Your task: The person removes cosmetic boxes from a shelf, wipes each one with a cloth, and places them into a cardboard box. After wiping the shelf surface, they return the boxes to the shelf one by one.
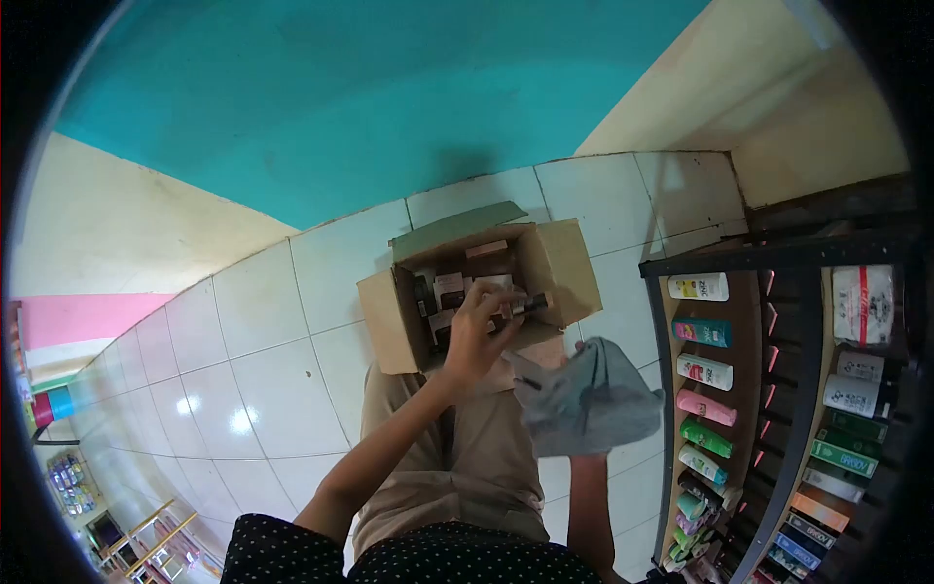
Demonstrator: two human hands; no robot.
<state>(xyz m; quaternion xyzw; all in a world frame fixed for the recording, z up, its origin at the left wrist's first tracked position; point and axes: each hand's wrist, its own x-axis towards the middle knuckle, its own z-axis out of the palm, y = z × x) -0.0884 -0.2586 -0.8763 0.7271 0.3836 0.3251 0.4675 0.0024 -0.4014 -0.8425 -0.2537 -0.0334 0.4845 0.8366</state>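
An open cardboard box (569,273) stands on the floor in front of my knees, its flaps folded outward. Inside lie several small boxes (449,290) and dark items. Over the box, my left hand (475,336) is closed around a small dark bottle (530,305) with a brownish band; its exact kind is too small to make out. To the right, a grey cloth (593,404) drapes over my right hand, hiding most of it. Only the wrist and a bit of fingertip show, and the cloth appears gripped from underneath.
A shelf rack (654,389) at the right holds shampoo bottles (705,371), cartons (844,455) and a white wrapped pack (863,305). Ahead rises a teal wall (389,97). White floor tiles (243,360) extend left, towards a wooden frame (161,545).
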